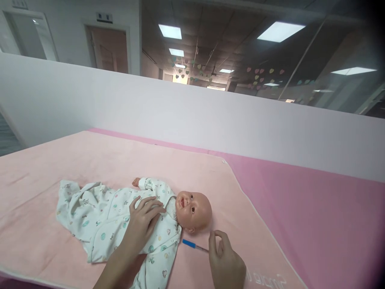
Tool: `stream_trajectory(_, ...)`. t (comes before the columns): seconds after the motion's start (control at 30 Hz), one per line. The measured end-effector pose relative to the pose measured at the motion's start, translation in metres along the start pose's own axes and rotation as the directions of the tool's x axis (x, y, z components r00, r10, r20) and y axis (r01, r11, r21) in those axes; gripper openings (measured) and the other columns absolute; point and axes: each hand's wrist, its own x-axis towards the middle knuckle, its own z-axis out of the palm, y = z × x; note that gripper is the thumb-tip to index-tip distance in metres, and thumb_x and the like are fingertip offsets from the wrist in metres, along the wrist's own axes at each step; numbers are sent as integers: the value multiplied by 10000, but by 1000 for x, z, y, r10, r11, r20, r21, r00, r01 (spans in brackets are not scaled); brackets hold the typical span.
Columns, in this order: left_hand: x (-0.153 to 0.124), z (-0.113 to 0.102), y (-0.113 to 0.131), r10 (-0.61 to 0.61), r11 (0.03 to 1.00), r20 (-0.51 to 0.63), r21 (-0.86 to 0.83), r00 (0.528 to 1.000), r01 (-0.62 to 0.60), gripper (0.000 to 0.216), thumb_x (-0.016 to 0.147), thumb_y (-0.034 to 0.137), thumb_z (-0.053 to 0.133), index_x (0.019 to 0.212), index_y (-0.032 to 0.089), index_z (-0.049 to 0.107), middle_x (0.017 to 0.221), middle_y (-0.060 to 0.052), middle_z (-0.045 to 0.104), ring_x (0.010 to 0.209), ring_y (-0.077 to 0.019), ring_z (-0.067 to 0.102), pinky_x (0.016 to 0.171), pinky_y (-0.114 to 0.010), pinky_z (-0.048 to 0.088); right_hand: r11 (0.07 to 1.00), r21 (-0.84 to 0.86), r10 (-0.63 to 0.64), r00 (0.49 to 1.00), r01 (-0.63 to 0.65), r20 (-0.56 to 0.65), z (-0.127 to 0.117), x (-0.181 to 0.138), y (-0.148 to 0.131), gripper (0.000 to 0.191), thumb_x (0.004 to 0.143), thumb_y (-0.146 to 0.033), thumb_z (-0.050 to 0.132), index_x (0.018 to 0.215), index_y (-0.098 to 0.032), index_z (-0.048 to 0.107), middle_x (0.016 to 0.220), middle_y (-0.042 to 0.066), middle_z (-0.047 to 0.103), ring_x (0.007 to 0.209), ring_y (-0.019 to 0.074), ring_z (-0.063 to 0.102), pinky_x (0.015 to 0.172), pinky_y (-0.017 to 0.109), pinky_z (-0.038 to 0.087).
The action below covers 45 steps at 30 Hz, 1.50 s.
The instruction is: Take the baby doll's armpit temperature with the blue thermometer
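Observation:
A bald baby doll (198,210) lies on its back in a white patterned gown (105,216), its head toward the right. My left hand (146,218) rests on the doll's chest, palm down, fingers apart, with nothing in it. Near the doll's head, my right hand (227,257) is closed with thumb and fingers bent together. From its left side sticks out a thin rod with a blue end (189,243), pointing toward the gown's shoulder. The grip on the rod is partly hidden behind my fingers. I cannot make out exactly what kind of rod it is.
A pale pink blanket (180,164) lies under the doll, over a darker pink mat (288,200). Behind the mat runs a low white wall (192,112) with glass above it. White lettering (267,279) marks the blanket near my right hand.

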Motion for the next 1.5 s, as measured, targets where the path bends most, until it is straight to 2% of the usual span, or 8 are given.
stream_trajectory(0.07,-2,1,2,-10,1000,-23,-24,1000,9,285,874,122,384,932,262,625,962,-8,652,1037,-183,532,1003,-476,197,990,132,-55,998,52,18,-1,5,-26,342,894,-353,374,760,-158,621,458,8,523,364,106,458,401,203,278)
stream_trajectory(0.2,-6,3,3,-34,997,-54,-64,998,31,260,886,153,388,924,245,629,905,1,657,926,-145,578,1009,-426,238,875,477,-201,961,89,189,10,15,-78,276,887,-311,388,800,-167,608,423,-40,458,356,89,414,406,188,288)
stream_trajectory(0.33,-9,6,-1,-60,997,-46,-48,997,57,267,888,173,389,998,261,615,848,5,650,811,-131,580,970,-400,293,830,557,-236,928,38,287,30,16,-103,243,864,-261,398,982,-173,592,450,-45,500,364,103,446,393,191,278)
stream_trajectory(0.53,-10,7,0,-103,993,-64,-57,993,99,217,887,208,415,975,232,613,816,5,650,756,-132,560,932,-392,318,830,553,-221,952,70,211,50,3,-101,283,895,-274,365,994,-172,609,483,-17,569,364,117,486,407,205,317)
stream_trajectory(0.87,-15,7,2,-64,993,-144,-110,987,49,174,849,179,457,951,203,596,746,-8,622,721,-149,534,809,-356,376,861,480,-227,972,171,62,55,1,-106,286,920,-290,361,923,-171,621,641,26,675,457,130,592,447,210,388)
stream_trajectory(1.23,-16,9,7,-35,997,-207,-78,978,20,65,803,152,511,795,193,560,722,-6,605,742,-154,522,807,-358,372,868,482,-199,973,118,120,56,-1,-104,356,946,-320,292,772,-172,566,596,14,628,449,115,574,426,195,363)
stream_trajectory(1.4,-18,13,5,-41,999,-213,-22,976,37,130,817,182,491,698,185,541,639,9,562,672,-133,507,798,-344,385,861,482,-217,974,164,57,56,-2,-103,318,934,-251,308,914,-161,613,721,47,684,552,139,633,487,203,416)
stream_trajectory(1.5,-18,14,5,-41,999,-211,-22,977,38,138,825,179,493,693,183,535,627,8,558,663,-132,503,794,-346,386,853,503,-194,979,140,57,55,-2,-103,302,920,-252,343,952,-151,625,666,43,679,510,134,619,488,201,424)
